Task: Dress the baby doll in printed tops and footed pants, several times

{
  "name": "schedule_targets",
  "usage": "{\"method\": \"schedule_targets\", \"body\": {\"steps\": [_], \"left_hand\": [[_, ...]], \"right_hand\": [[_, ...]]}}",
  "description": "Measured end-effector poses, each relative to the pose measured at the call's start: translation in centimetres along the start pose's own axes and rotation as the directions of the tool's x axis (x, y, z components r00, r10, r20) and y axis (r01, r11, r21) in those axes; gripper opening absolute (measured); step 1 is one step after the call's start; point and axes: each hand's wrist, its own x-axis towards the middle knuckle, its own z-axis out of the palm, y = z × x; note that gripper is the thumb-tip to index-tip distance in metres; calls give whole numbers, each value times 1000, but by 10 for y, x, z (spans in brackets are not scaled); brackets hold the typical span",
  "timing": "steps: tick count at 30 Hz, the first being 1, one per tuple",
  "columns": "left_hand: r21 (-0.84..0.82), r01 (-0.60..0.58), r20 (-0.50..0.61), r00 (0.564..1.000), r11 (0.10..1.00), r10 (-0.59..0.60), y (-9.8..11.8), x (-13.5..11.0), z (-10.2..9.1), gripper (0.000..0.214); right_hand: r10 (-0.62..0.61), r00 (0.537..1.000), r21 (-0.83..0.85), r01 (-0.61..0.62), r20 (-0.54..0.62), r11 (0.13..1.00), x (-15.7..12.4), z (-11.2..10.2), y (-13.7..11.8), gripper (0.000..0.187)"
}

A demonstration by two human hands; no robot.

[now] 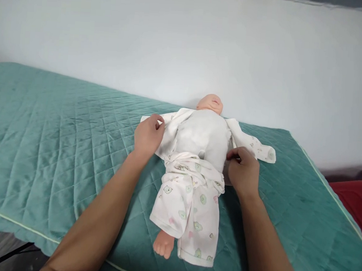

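A baby doll (203, 132) lies on its back on a teal quilted mattress (61, 136), head toward the wall. It wears patterned white trousers (189, 205), and one bare foot (163, 245) shows at the bottom. An open white patterned top (245, 141) is spread under its torso. My left hand (147, 135) pinches the left flap of the top beside the doll's side. My right hand (243, 170) grips the right flap of the top at the doll's hip.
A plain white wall runs behind the mattress. A red object (356, 201) sits past the mattress's right edge. The mattress front edge with pale piping (16, 223) drops to a dark floor at lower left.
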Motion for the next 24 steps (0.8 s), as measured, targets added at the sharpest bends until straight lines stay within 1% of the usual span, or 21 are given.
{"method": "schedule_targets", "body": {"steps": [1,2,4,5,6,7,8,9,10,12,13,14,16,18,21,24], "left_hand": [[-130,3,25,1000,991,0,6,-3,1,9],[-264,15,66,998,964,2,11,-5,1,9],[-473,69,197,980,878,29,20,-10,-1,11],[-529,103,275,960,842,55,23,-11,-3,14],[-557,136,353,932,819,85,25,-12,-6,17],[-562,169,434,894,810,114,26,-12,-10,20],[-551,201,522,841,810,145,27,-12,-13,23],[-530,233,613,769,815,179,26,-12,-17,24],[-507,263,697,685,821,211,26,-11,-20,25],[-453,310,819,514,836,253,26,-9,-26,25],[-427,321,853,452,846,259,26,-8,-28,25],[-404,320,874,413,857,258,27,-8,-30,23],[-365,292,895,372,884,247,30,-8,-32,21],[-342,240,905,345,909,250,33,-8,-35,19],[-345,154,903,323,926,283,36,-10,-39,20],[-364,78,902,279,928,330,37,-10,-42,21]], "right_hand": [[36,998,-12,-35,52,999,0,-1,0,20],[74,993,-12,-73,97,997,-1,-1,0,20],[115,981,44,-124,158,991,-2,-4,-1,20],[99,981,95,-115,166,989,-3,-5,-3,20],[54,985,151,-79,163,985,-4,-6,-5,21],[-10,989,206,-21,149,978,-6,-7,-7,22],[-85,988,252,51,127,967,-7,-8,-11,23],[-163,981,284,127,105,950,-9,-8,-15,25],[-239,966,304,201,94,931,-11,-7,-19,26],[-382,915,308,328,133,893,-13,-6,-29,26],[-441,880,299,379,178,876,-14,-5,-34,22],[-486,842,290,417,232,861,-14,-5,-38,17],[-534,783,284,459,318,842,-15,-4,-44,5],[-551,751,297,468,362,833,-15,-5,-47,14],[-565,719,323,465,406,824,-16,-6,-49,28],[-575,693,336,467,435,818,-17,-5,-51,34]]}}
